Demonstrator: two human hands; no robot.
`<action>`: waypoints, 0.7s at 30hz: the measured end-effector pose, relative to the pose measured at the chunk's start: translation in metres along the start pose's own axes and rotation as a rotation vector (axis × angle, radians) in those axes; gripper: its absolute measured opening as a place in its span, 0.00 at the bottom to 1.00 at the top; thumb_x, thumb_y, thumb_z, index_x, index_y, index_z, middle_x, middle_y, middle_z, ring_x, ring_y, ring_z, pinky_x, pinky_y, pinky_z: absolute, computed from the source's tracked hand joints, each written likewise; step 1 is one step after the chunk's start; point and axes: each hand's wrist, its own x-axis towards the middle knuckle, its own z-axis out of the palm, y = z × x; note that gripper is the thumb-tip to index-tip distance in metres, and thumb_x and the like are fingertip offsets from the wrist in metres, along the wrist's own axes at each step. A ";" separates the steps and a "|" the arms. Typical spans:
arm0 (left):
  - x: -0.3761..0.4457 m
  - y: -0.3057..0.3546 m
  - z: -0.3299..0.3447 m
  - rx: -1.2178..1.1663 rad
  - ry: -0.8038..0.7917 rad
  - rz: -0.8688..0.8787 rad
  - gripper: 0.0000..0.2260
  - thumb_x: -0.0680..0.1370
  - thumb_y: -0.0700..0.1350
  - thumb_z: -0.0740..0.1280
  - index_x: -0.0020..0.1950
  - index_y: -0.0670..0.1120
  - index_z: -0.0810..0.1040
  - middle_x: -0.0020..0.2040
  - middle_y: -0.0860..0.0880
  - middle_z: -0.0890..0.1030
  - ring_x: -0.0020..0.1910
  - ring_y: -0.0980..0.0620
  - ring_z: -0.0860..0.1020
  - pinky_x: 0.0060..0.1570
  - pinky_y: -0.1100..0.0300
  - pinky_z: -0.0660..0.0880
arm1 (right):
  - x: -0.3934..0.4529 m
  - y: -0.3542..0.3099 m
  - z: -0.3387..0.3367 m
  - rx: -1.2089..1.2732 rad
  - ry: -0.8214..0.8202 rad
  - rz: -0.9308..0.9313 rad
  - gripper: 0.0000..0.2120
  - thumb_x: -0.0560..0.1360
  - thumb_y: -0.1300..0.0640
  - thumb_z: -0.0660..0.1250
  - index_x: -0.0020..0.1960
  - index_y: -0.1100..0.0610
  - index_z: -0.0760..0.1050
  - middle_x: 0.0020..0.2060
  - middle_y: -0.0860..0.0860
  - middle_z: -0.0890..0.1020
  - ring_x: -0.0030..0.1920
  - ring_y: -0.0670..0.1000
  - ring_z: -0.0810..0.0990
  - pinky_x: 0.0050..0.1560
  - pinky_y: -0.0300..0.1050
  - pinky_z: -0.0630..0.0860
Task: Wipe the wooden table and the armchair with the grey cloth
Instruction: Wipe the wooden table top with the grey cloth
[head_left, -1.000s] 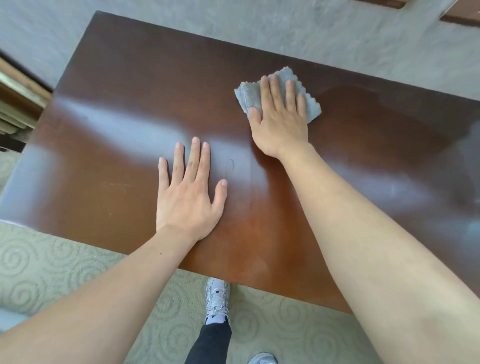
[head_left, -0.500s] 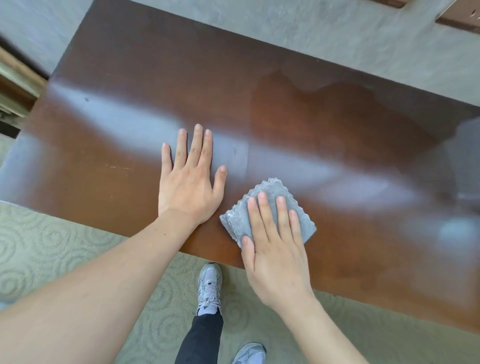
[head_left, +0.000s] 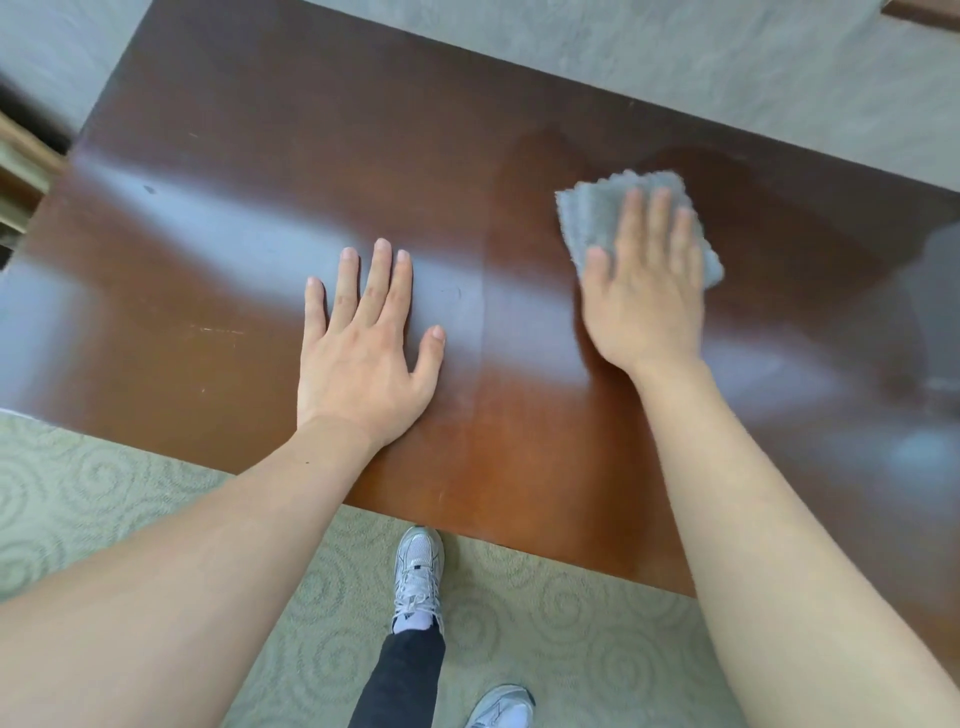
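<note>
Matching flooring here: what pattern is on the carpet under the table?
Pale green-beige carpet with tone-on-tone swirls, seen best in the head view near the shoes.

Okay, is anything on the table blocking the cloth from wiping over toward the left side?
Only the person's own left hand, which lies flat on the wooden table to the left of the grey cloth. The right hand presses the cloth with straight fingers. Nothing else visible sits on the tabletop in that direction.
</note>
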 end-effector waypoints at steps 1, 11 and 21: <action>0.000 0.000 0.000 0.000 0.000 -0.001 0.33 0.81 0.62 0.44 0.84 0.48 0.49 0.83 0.50 0.50 0.82 0.45 0.45 0.78 0.42 0.45 | -0.010 0.018 -0.001 0.002 0.014 0.081 0.30 0.83 0.46 0.47 0.80 0.60 0.46 0.79 0.61 0.49 0.79 0.63 0.47 0.78 0.59 0.45; 0.000 0.002 0.001 0.028 0.004 -0.006 0.33 0.81 0.62 0.44 0.83 0.46 0.51 0.83 0.49 0.51 0.82 0.44 0.47 0.78 0.41 0.46 | -0.149 -0.018 -0.001 0.038 -0.103 0.068 0.32 0.80 0.44 0.46 0.80 0.55 0.46 0.80 0.56 0.48 0.79 0.62 0.43 0.77 0.60 0.46; 0.000 -0.001 0.001 0.022 0.033 0.000 0.33 0.81 0.61 0.46 0.83 0.46 0.54 0.83 0.49 0.54 0.81 0.44 0.50 0.78 0.42 0.47 | -0.058 -0.009 0.006 0.051 -0.048 0.047 0.33 0.82 0.41 0.47 0.80 0.55 0.42 0.80 0.55 0.47 0.79 0.62 0.43 0.77 0.57 0.41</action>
